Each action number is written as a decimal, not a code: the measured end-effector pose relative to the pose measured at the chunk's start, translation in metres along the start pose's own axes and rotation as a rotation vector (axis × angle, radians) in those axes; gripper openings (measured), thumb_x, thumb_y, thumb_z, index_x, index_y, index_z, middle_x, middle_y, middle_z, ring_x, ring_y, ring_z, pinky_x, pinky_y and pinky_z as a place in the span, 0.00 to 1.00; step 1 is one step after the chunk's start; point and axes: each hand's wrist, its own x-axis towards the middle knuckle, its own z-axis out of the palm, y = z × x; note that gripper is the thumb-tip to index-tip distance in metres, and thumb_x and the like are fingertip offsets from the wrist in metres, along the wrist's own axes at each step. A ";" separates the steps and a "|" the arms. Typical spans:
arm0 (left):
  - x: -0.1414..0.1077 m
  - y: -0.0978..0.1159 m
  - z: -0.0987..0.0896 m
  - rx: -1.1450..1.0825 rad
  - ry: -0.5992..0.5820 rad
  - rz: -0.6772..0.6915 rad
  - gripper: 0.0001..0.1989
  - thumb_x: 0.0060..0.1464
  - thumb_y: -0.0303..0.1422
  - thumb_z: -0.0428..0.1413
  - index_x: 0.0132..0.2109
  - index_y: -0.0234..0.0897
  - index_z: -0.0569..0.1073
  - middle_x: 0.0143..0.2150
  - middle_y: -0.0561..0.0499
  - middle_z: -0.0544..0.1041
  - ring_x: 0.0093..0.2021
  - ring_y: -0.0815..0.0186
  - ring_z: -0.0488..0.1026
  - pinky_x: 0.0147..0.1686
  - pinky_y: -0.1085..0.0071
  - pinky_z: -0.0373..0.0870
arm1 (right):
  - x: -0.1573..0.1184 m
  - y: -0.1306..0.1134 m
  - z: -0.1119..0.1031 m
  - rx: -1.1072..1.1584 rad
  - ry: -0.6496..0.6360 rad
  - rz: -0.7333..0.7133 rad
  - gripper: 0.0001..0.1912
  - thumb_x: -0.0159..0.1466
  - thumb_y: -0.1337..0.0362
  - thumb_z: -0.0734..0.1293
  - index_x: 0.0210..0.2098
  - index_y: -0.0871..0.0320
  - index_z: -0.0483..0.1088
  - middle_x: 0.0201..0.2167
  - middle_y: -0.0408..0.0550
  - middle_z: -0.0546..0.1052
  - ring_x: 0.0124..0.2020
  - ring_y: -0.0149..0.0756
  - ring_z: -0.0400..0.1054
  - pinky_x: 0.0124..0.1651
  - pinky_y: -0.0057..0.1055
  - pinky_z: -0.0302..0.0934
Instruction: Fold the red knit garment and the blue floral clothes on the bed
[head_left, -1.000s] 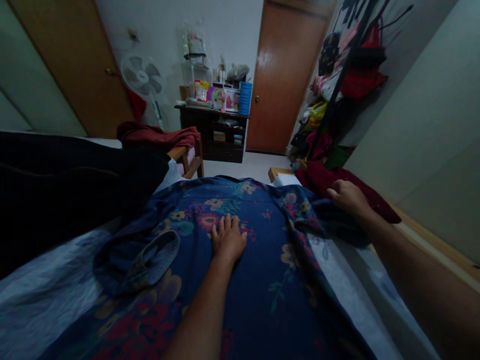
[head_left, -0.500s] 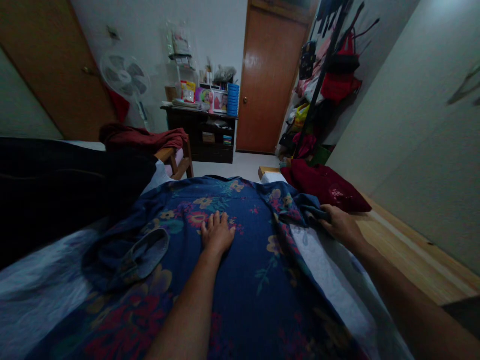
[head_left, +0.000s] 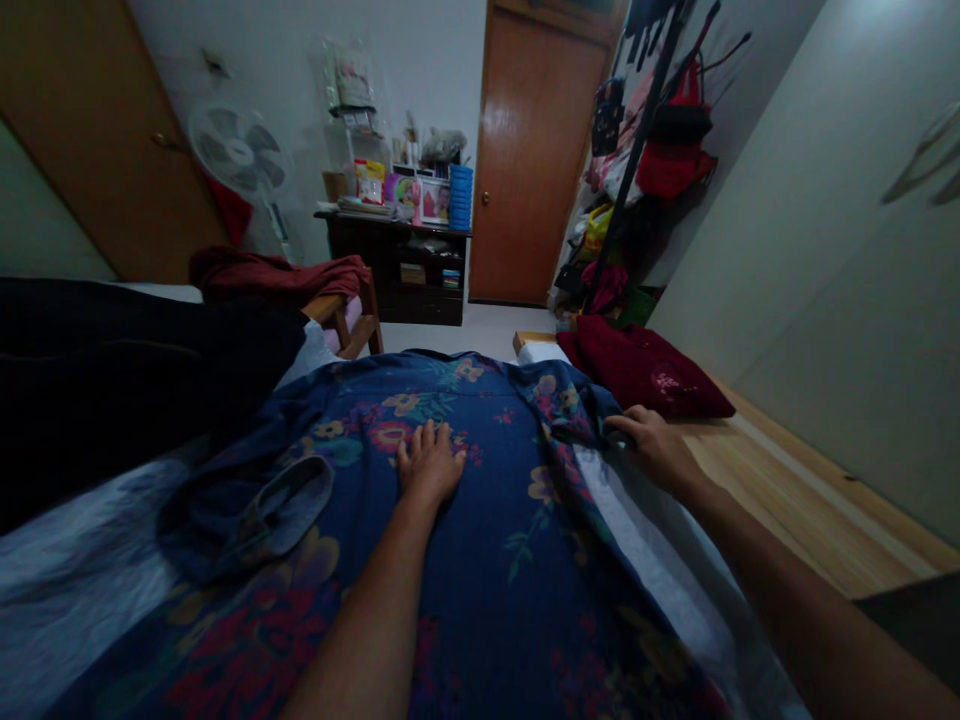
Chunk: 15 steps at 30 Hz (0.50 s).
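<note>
On bedding [head_left: 82, 565], floral shirt [head_left: 487, 540] under left grip [head_left: 431, 468]

Note dark blue with floral print in red, yellow, purple and green on the garment [head_left: 480, 560]. Log maroon with pale motif on folded cloth [head_left: 626, 365]; orange-brown on door [head_left: 532, 170].

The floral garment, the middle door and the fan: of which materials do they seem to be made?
Garment: soft woven cloth, perhaps denim or cotton, matt; it creases and drapes without shine.
Door: probably wood or veneer, varnished; it is brown and reflects light.
Fan: likely plastic, by its smooth white look; the dim view leaves this open.
</note>
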 end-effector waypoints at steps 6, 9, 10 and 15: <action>-0.001 0.000 0.000 0.003 0.017 -0.004 0.31 0.59 0.44 0.46 0.67 0.39 0.58 0.71 0.43 0.54 0.70 0.52 0.49 0.65 0.48 0.46 | -0.003 0.008 -0.029 -0.305 0.143 0.270 0.21 0.59 0.65 0.65 0.52 0.52 0.72 0.56 0.61 0.67 0.53 0.57 0.58 0.52 0.51 0.54; -0.002 0.001 0.000 0.000 0.012 -0.003 0.31 0.59 0.44 0.46 0.67 0.39 0.58 0.71 0.42 0.54 0.70 0.51 0.49 0.65 0.47 0.47 | 0.004 -0.014 -0.029 -0.297 0.079 0.272 0.19 0.59 0.56 0.67 0.49 0.53 0.73 0.56 0.61 0.67 0.55 0.59 0.58 0.53 0.51 0.53; -0.002 0.000 0.000 0.000 0.014 -0.001 0.31 0.59 0.44 0.46 0.67 0.39 0.58 0.71 0.42 0.54 0.70 0.51 0.49 0.65 0.47 0.47 | 0.007 -0.025 -0.026 -0.235 -0.007 0.239 0.17 0.61 0.54 0.65 0.46 0.54 0.74 0.52 0.60 0.71 0.52 0.55 0.62 0.50 0.47 0.56; 0.000 -0.002 0.004 -0.004 0.031 0.008 0.32 0.59 0.45 0.46 0.67 0.39 0.58 0.70 0.42 0.55 0.69 0.51 0.50 0.64 0.47 0.48 | 0.028 -0.078 -0.001 0.004 -0.315 0.270 0.24 0.68 0.49 0.54 0.37 0.56 0.76 0.39 0.57 0.79 0.42 0.46 0.73 0.41 0.35 0.60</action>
